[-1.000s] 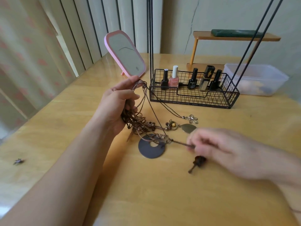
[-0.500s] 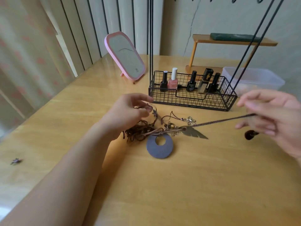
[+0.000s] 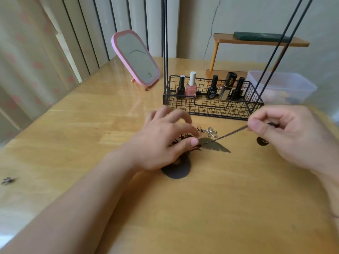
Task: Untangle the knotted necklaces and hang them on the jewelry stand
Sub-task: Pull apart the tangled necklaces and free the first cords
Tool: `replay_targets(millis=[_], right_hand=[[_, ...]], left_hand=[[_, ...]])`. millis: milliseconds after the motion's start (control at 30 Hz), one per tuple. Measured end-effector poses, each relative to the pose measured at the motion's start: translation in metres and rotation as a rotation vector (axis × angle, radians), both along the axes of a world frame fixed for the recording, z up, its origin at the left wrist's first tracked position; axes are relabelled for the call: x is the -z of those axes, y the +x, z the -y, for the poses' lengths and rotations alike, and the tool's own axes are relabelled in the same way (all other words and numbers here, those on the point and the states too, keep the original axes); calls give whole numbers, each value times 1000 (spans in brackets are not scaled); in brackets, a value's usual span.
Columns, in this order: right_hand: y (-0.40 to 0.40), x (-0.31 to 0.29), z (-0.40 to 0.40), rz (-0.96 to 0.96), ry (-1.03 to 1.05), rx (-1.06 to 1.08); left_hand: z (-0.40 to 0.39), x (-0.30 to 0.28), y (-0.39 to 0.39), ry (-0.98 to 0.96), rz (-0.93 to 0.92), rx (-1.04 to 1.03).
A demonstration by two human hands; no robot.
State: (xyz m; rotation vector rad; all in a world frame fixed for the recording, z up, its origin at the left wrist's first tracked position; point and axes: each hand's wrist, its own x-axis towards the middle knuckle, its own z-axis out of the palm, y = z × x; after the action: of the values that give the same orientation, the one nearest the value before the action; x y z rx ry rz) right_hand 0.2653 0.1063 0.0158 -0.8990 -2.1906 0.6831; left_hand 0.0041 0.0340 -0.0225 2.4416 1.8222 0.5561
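Left hand [image 3: 165, 142] is down on the wooden table [image 3: 211, 208], fingers spread and lightly curled over the knotted necklaces [image 3: 185, 143], thumb tip pressing the tangle right beside the metal leaf pendant [image 3: 214, 146], with the dark disc pendant [image 3: 177, 172] poking out under the palm and a silver flower charm [image 3: 211, 132] lying just past the fingertips. Right hand [image 3: 286, 136] is lifted off to the side, thumb and forefinger pinching one chain [image 3: 227, 134] drawn taut out of the pile, a dark tassel end [image 3: 262, 142] dangling below it, and the black wire jewelry stand [image 3: 212, 103] with its nail polish bottles [image 3: 191, 87] sits just behind both hands
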Motion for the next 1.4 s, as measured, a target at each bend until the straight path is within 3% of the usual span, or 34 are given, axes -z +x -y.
replay_targets(millis=[133, 333, 433, 600, 733, 867, 1067, 1233, 1400], right_hand=[[-2, 5, 0, -165, 4, -53], [0, 0, 3, -188, -103, -157], [-6, 7, 7, 54, -127, -274], [-17, 26, 12, 333, -16, -196], [-28, 29, 17, 184, 122, -93], [-38, 28, 25, 29, 143, -131], [-41, 31, 30, 127, 140, -109], [-38, 28, 27, 101, 45, -153], [-37, 30, 25, 166, 151, -99]], left_hand=[[-3, 5, 4, 30, 77, 168], [0, 1, 5, -181, 560, 169], [0, -2, 5, -216, 592, 220], [4, -5, 10, -226, 718, 263], [5, -7, 12, -246, 772, 259], [7, -8, 15, -246, 772, 259], [8, -8, 18, -256, 773, 291], [8, -9, 17, -277, 799, 274], [8, -7, 17, -311, 894, 252]])
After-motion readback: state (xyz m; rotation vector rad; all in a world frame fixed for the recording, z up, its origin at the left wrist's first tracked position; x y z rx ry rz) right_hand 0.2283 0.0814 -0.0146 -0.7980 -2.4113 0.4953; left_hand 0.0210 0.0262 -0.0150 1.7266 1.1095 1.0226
